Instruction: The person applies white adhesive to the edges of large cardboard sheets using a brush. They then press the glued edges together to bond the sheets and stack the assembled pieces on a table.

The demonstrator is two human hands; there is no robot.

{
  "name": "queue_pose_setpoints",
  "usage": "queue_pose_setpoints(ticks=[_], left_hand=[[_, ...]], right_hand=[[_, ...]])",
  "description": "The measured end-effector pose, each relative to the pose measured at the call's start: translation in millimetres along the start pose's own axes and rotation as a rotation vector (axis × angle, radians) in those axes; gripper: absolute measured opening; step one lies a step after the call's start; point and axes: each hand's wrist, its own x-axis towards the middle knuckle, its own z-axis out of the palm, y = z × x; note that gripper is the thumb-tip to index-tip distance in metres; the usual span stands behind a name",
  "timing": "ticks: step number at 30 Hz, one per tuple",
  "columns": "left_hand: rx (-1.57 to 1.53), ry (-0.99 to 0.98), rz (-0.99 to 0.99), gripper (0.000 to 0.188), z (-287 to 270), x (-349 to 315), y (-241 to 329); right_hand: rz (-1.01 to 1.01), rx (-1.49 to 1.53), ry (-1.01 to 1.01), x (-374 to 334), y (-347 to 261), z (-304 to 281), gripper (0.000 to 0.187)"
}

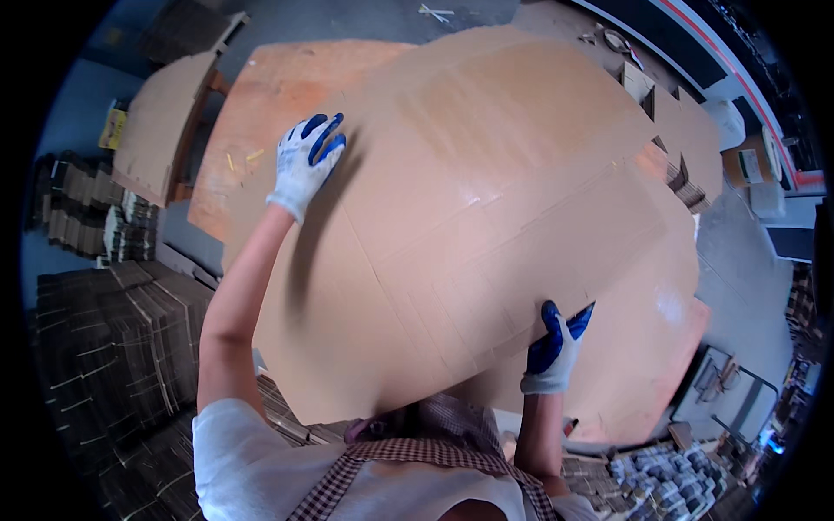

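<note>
A large flat brown cardboard sheet (434,226) with crease lines spreads in front of me, on top of other cardboard. My left hand (306,165), in a white glove with blue-coated fingers, is over its far left part. Those fingers are apart and slightly bent, with nothing between them; whether they touch the board I cannot tell. At the near right edge, my right hand (554,352), gloved the same way, grips the sheet. Its thumb lies on top, and the other fingers are partly hidden beneath the edge.
An orange-brown board (287,82) shows under the cardboard. Stacks of folded cardboard (122,347) stand at left, below another cardboard-topped stack (165,130). Bundled pieces (669,478) lie near right, beside a metal-framed cart (725,391). A tape roll (617,40) sits far right.
</note>
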Motion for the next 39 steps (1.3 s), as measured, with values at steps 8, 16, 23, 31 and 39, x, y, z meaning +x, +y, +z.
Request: queue_pose_setpoints(ticks=[8, 16, 23, 31, 39], left_hand=[[-1.111, -0.678, 0.249, 0.046, -94.5, -266.0, 132.9], [-0.522, 0.416, -1.103, 0.078, -80.5, -443.6, -105.5], [-2.038, -0.289, -1.184, 0.073, -47.2, -486.2, -197.8], [-2.086, 0.02, -1.164, 0.06, -18.0, -439.1, -151.6], [-2.04, -0.007, -1.105, 0.052, -20.0, -452.2, -149.6]], right_hand=[[0.035, 0.015, -0.081, 0.3, 9.0, -6.4, 0.068], [0.141, 0.095, -0.263, 9.9, 52.3, -36.4, 0.048], [0.217, 0.086, -0.262, 20.8, 56.8, -44.0, 0.05], [0.249, 0.224, -0.228, 23.5, 56.2, -54.6, 0.068], [0.209, 0.316, -0.192, 26.7, 70.6, -64.0, 0.066]])
